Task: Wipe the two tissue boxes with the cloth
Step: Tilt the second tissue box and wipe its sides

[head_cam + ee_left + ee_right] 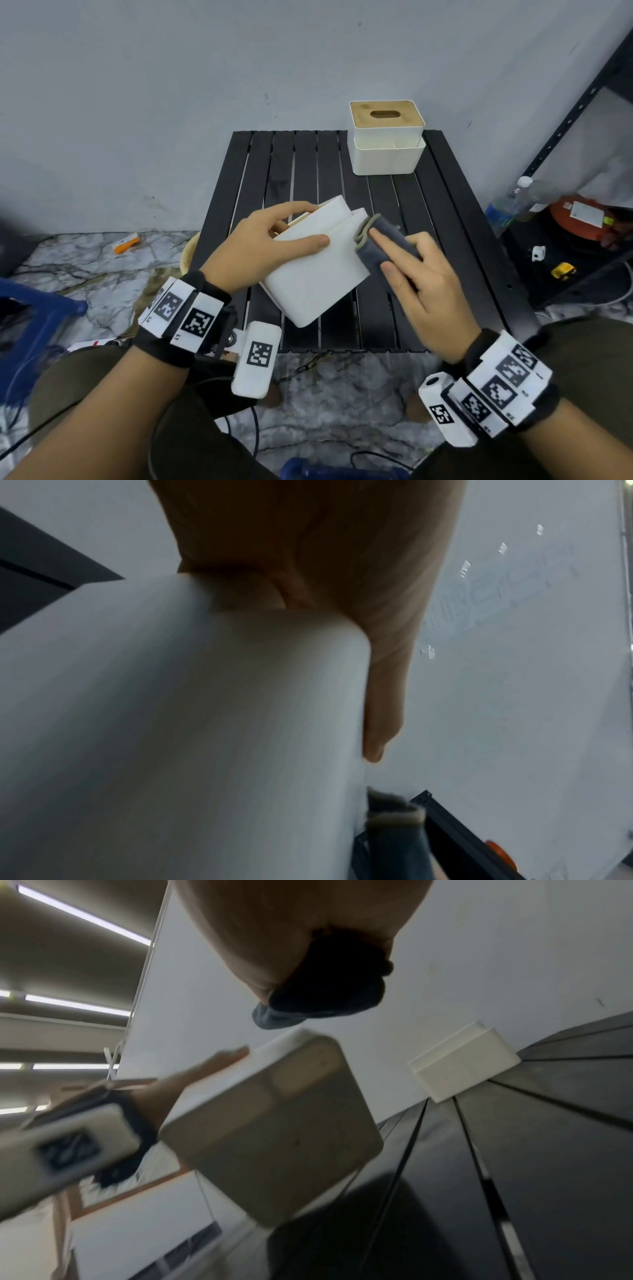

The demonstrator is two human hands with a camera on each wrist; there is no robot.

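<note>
My left hand (270, 241) grips a white tissue box (317, 274) and holds it tilted above the black slatted table (445, 240). The thumb lies across its upper side, the fingers reach over its far edge. My right hand (411, 270) holds a folded grey-blue cloth (380, 236) against the box's right end, the forefinger stretched along the cloth. In the left wrist view the box (188, 723) fills the picture, with the cloth (397, 829) at its lower edge. The right wrist view shows the box's underside (274, 1137) and the cloth (325, 988). A second white tissue box (387, 137) with a wooden lid stands at the table's far right.
A dark metal shelf (582, 102) stands to the right, with a water bottle (507, 205), a red-orange object (579, 219) and small items at its foot. A blue stool (37, 318) is on the left. An orange item (126, 243) lies on the marble floor (342, 404). The grey wall (171, 85) is close behind the table.
</note>
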